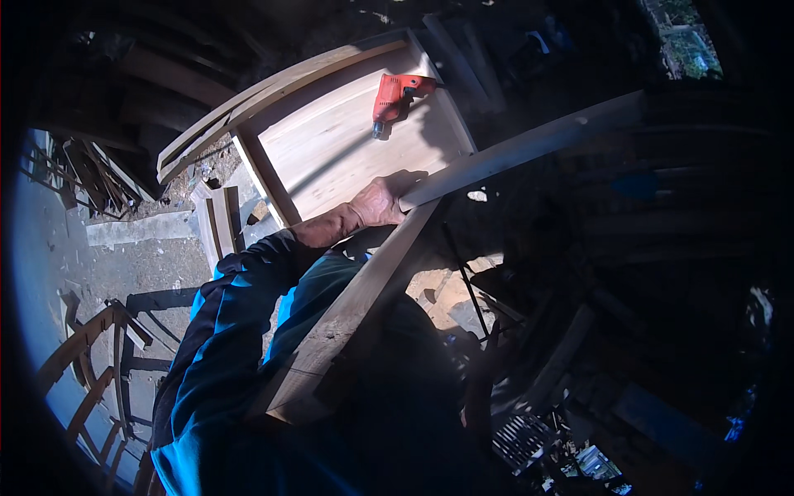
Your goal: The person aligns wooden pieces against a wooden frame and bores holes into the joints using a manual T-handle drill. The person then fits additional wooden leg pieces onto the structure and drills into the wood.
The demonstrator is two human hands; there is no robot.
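My left hand [382,200], in a blue and dark sleeve, is closed at the joint where two wooden pieces meet. One is a pale wooden board [529,150] slanting up to the right. The other, a thick wooden rail [351,318], runs down toward my body. My fingertips are partly hidden against the board's end. A dim shape in deep shadow right of my body may be my right hand [481,380]; its fingers cannot be made out. Beyond my left hand, a red power drill [392,103] lies on a flat wooden panel [331,149] with a raised frame.
Curved wooden strips [273,87] edge the panel's far left side. Short wood pieces [217,217] stand left of it. Thin scrap wood [103,178] is heaped at far left, and curved slatted wooden parts [91,364] stand at lower left. The right side is mostly dark.
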